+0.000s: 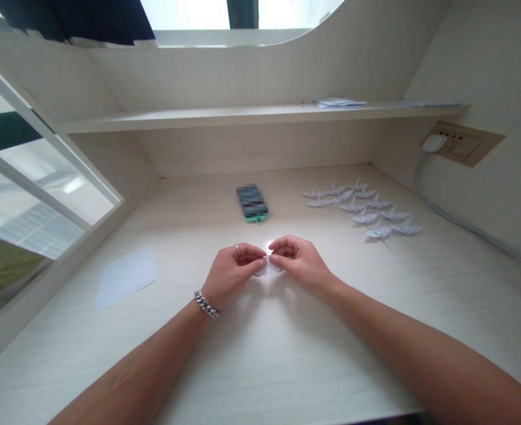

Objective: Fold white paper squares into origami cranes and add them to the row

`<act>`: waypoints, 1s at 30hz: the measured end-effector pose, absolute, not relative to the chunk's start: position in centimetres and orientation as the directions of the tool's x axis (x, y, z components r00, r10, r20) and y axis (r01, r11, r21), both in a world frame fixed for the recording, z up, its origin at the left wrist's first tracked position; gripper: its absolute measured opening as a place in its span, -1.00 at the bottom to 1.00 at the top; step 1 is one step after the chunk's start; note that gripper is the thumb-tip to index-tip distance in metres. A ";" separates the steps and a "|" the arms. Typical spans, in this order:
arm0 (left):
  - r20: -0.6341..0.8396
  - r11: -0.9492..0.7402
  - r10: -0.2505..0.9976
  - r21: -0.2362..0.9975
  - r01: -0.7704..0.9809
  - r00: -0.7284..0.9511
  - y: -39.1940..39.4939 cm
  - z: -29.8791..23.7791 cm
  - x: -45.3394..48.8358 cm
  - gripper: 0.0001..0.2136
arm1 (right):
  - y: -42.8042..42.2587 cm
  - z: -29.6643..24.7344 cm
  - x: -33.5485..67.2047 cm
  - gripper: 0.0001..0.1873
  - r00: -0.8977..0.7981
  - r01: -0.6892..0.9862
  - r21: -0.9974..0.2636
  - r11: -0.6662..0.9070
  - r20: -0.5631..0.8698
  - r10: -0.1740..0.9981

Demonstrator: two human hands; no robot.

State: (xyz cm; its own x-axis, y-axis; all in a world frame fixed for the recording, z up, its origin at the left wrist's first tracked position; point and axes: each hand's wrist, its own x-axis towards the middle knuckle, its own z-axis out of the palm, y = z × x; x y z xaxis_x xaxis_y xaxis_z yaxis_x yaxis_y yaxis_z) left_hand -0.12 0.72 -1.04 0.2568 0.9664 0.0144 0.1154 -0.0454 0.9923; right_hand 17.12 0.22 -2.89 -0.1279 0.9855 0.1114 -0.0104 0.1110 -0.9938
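White folded paper [269,270] pinched tight in both hands

Both hands meet near the middle of the desk [287,354]. The left hand [234,268], the one with the ring [237,249] and chain bracelet [206,304], has thumb and forefinger closed on the left edge of the folded paper. The right hand [298,262] is clamped on the right edge the same way, other fingers curled in. Neither hand is open at all, and the fingertips almost touch each other. The paper is tiny and mostly hidden under the fingers, so I can't tell if it rests on the desk or hangs just above it.

What could go wrong, imo: with a piece that small and a pinch that hard, one hand pulling off-line could tear it or set a crooked crease. The fingers cover the edges too, so a misalignment would be easy to miss.

Further off, a cluster of paper cranes [362,206] sits far right, a phone [252,203] lies just beyond the hands, and some blank sheets [125,276] lie to the left, well apart
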 end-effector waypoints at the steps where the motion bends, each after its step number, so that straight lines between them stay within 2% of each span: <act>1: 0.027 -0.064 0.966 0.989 0.135 0.258 0.7 -1.1 -0.1 -0.83 | 0.2 -2.9 17.1 -0.79 -0.132 0.015 -0.991 0.130 0.127 0.983; 8: 0.066 -0.106 0.968 0.982 0.156 0.241 0.7 -1.4 0.2 -0.88 | -0.2 -2.8 16.7 -0.87 -0.129 0.085 -0.970 0.228 0.216 0.968; 17: -0.010 -0.024 0.963 0.992 0.123 0.269 0.9 -0.2 -0.5 -0.87 | 0.5 -2.8 16.9 -0.81 -0.084 -0.023 -0.987 0.159 0.161 0.983; 22: 0.044 -0.078 0.964 0.990 0.120 0.260 1.0 -0.5 -0.5 -0.85 | 0.3 -2.5 16.9 -0.84 -0.089 -0.015 -0.984 0.176 0.177 0.980; 30: 0.143 -0.237 0.936 0.931 0.277 0.322 0.5 -0.8 -0.2 -0.91 | -0.5 -2.5 16.9 -0.82 -0.220 0.193 -0.939 0.286 0.243 0.945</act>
